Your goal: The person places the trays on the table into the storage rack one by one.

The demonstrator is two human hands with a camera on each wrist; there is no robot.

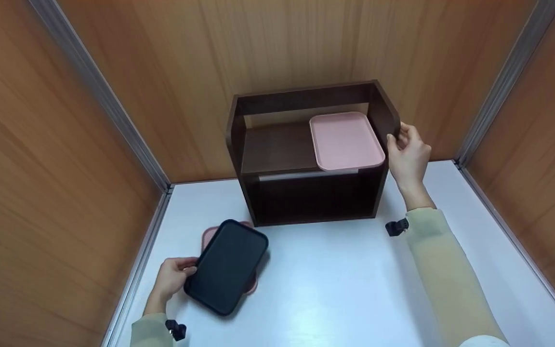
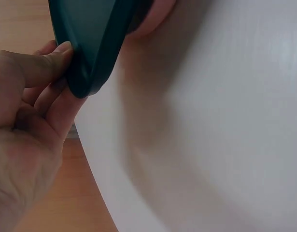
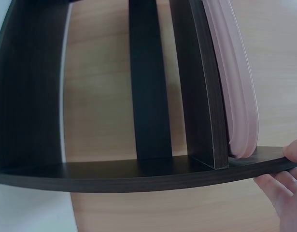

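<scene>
A dark wooden shelf unit (image 1: 306, 193) stands on the white table against the back wall. On its upper shelf, at the right, lies a pink tray (image 1: 346, 140). My right hand (image 1: 406, 153) grips the shelf's right side panel (image 3: 138, 174), thumb on the front edge and fingers behind; the pink tray (image 3: 240, 96) shows beside it in the right wrist view. My left hand (image 1: 174, 277) pinches the near edge of a dark teal tray (image 1: 227, 266), tilted up above a pink tray (image 1: 208, 236) lying on the table. In the left wrist view my fingers (image 2: 37, 87) clasp the dark tray's rim (image 2: 90, 53).
Wooden panels wall in the white table (image 1: 335, 289) on the left, back and right, with metal strips in the corners. The shelf unit's lower compartment (image 1: 316, 200) is dark and open at the front. Black wrist straps sit on both sleeves.
</scene>
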